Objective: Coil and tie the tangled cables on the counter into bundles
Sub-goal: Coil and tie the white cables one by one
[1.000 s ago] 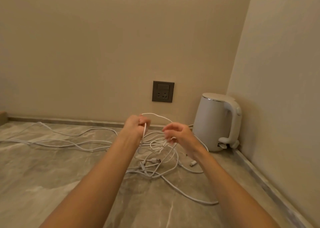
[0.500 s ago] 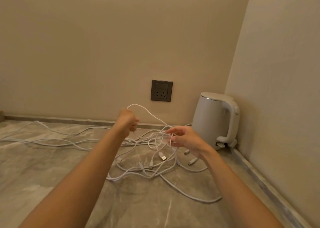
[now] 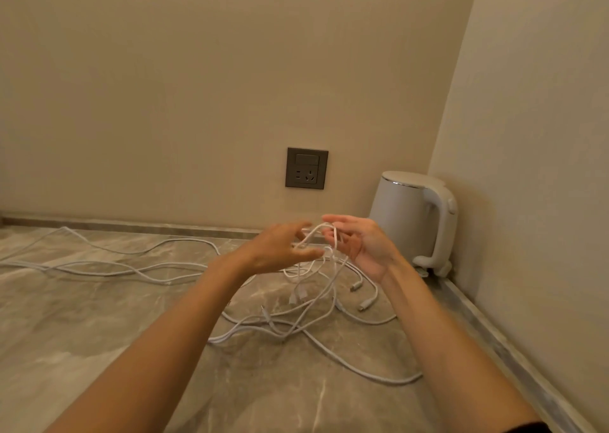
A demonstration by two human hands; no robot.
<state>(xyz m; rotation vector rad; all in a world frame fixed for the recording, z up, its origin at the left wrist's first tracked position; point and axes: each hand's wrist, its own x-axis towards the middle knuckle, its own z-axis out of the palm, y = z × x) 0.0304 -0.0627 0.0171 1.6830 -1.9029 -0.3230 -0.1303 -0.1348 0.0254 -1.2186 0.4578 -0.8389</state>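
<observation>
Several thin white cables lie tangled on the marble counter, their plugs loose near the middle. My right hand is raised above the tangle, palm turned left, and pinches a loop of white cable at its fingertips, with strands hanging down to the pile. Just left of that loop is my left hand, blurred, with fingers and thumb spread. A strand runs between its thumb and fingers, but I see no grip on it.
More white cable trails across the counter to the far left edge. A white electric kettle stands in the back right corner against the side wall. A dark wall socket sits above the counter's back edge.
My left hand let go of the strand it was pulling up and moved right toward my right hand, opening its fingers. My right hand rose slightly with its loop.
</observation>
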